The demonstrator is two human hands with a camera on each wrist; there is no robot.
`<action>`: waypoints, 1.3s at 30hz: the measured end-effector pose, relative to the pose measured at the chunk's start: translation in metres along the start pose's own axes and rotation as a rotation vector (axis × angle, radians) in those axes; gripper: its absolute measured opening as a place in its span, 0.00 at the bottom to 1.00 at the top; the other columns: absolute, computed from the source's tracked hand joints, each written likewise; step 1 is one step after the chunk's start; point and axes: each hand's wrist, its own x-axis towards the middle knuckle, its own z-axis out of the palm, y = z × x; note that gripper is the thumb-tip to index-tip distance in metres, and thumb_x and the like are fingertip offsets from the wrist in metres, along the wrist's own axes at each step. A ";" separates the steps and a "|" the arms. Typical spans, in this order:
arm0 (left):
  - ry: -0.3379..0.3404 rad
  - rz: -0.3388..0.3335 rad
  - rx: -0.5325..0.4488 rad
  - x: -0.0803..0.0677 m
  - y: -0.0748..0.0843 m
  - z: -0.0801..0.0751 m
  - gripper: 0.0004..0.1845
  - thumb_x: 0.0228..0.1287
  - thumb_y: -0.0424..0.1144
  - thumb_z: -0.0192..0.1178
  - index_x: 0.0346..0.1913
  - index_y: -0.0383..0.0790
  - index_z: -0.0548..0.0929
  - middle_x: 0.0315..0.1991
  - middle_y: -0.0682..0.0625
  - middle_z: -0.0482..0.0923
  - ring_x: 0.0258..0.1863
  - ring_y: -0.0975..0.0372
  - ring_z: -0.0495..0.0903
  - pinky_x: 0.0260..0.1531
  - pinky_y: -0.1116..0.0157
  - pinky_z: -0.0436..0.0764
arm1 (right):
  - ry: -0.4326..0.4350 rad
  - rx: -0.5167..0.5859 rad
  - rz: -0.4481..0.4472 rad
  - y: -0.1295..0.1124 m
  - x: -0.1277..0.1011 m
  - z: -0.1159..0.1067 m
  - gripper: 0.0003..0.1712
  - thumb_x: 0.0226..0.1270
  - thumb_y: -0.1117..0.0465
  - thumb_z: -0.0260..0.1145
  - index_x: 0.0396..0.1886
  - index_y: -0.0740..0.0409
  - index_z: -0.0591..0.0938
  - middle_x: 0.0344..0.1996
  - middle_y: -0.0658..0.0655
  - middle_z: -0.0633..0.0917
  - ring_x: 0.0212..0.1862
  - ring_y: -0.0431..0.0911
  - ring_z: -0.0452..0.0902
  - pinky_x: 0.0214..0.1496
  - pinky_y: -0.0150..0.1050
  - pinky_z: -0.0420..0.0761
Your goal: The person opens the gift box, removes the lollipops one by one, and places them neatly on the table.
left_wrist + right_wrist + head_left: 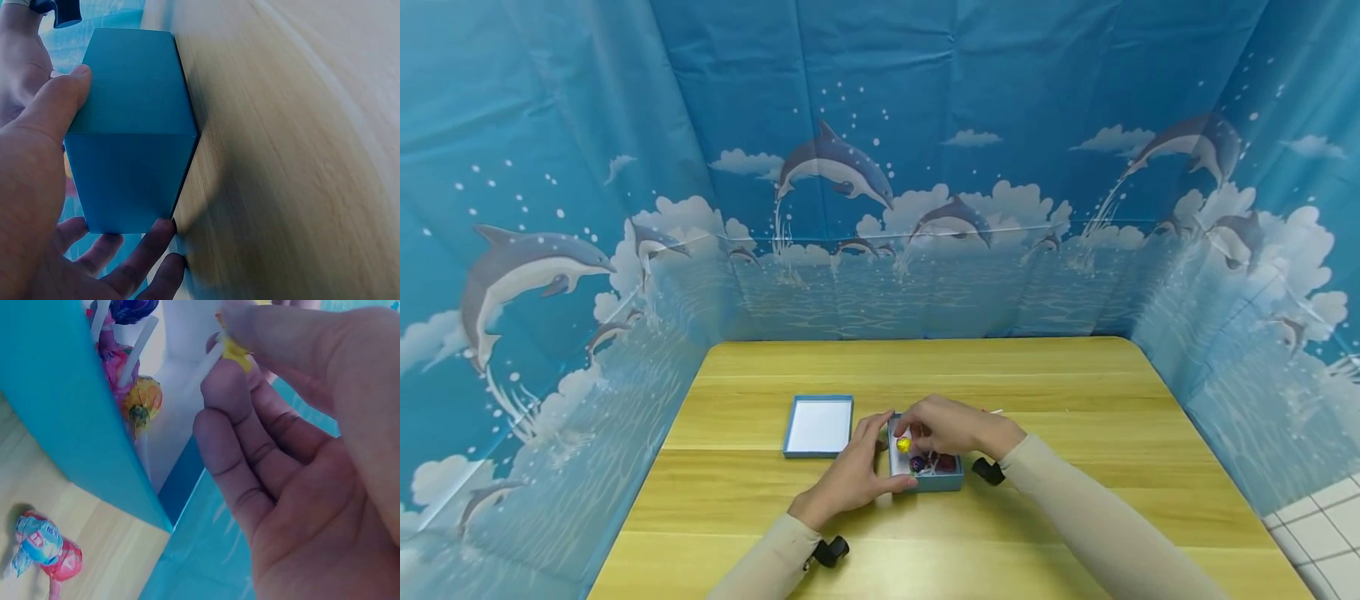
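While my left hand (852, 478) grips the blue box (942, 483) from nine o'clock in the head view, my right hand (951, 423) pinches a yellow lollipop (904, 446) toward its ten o'clock. Left wrist: that hand spans the box. Right wrist: a blue-wrapped lollipop (40, 537) rests on the counter (106, 550), eight o'clock.

Plain beige sleeves (1090, 517) are worn, fairly close-fitting and unpatterned down to the cuffs (1017, 454). At each wrist a small black camera (829, 554) is worn, chunky and angled in shape.

The box (131, 181) looks matt card, lollipop wrappers (145, 395) glossy (and crinkled), tabletop (730, 483) wood-grained.
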 end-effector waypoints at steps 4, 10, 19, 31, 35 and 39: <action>-0.011 -0.007 -0.005 0.001 0.001 -0.001 0.63 0.75 0.69 0.77 0.97 0.48 0.52 0.93 0.41 0.59 0.83 0.44 0.78 0.83 0.39 0.80 | 0.031 0.038 0.016 0.001 -0.008 -0.002 0.18 0.88 0.64 0.72 0.70 0.58 0.91 0.40 0.49 0.94 0.37 0.36 0.86 0.46 0.32 0.88; -0.007 -0.024 -0.012 0.000 0.004 -0.001 0.64 0.72 0.69 0.79 0.97 0.50 0.53 0.93 0.42 0.59 0.84 0.46 0.77 0.84 0.40 0.79 | 0.087 0.035 0.004 0.003 -0.019 -0.004 0.17 0.90 0.63 0.71 0.70 0.59 0.91 0.42 0.48 0.94 0.35 0.32 0.83 0.46 0.32 0.87; -0.002 -0.035 -0.027 0.000 0.005 0.001 0.64 0.72 0.68 0.79 0.97 0.50 0.53 0.93 0.41 0.59 0.82 0.46 0.78 0.83 0.39 0.80 | 0.149 0.054 0.012 0.012 -0.040 -0.006 0.15 0.90 0.60 0.71 0.68 0.57 0.91 0.43 0.49 0.91 0.36 0.32 0.82 0.44 0.33 0.88; -0.006 -0.016 0.006 0.001 0.001 -0.001 0.65 0.72 0.68 0.79 0.98 0.49 0.52 0.92 0.39 0.59 0.83 0.42 0.77 0.84 0.37 0.78 | 0.248 0.053 0.059 0.027 -0.059 -0.008 0.12 0.87 0.55 0.75 0.63 0.46 0.93 0.52 0.47 0.91 0.38 0.33 0.82 0.42 0.33 0.87; -0.003 -0.022 0.001 0.002 0.000 0.000 0.65 0.72 0.70 0.78 0.97 0.49 0.53 0.92 0.40 0.60 0.84 0.42 0.77 0.85 0.37 0.78 | 0.271 0.047 0.075 0.032 -0.066 -0.008 0.12 0.87 0.56 0.75 0.63 0.45 0.93 0.51 0.46 0.91 0.39 0.34 0.83 0.43 0.34 0.88; 0.001 -0.024 0.006 0.001 0.000 0.001 0.65 0.72 0.70 0.78 0.97 0.50 0.53 0.92 0.40 0.60 0.84 0.43 0.77 0.85 0.38 0.77 | 0.288 0.032 0.091 0.037 -0.075 -0.007 0.12 0.87 0.58 0.75 0.63 0.46 0.93 0.49 0.46 0.91 0.44 0.38 0.85 0.49 0.40 0.92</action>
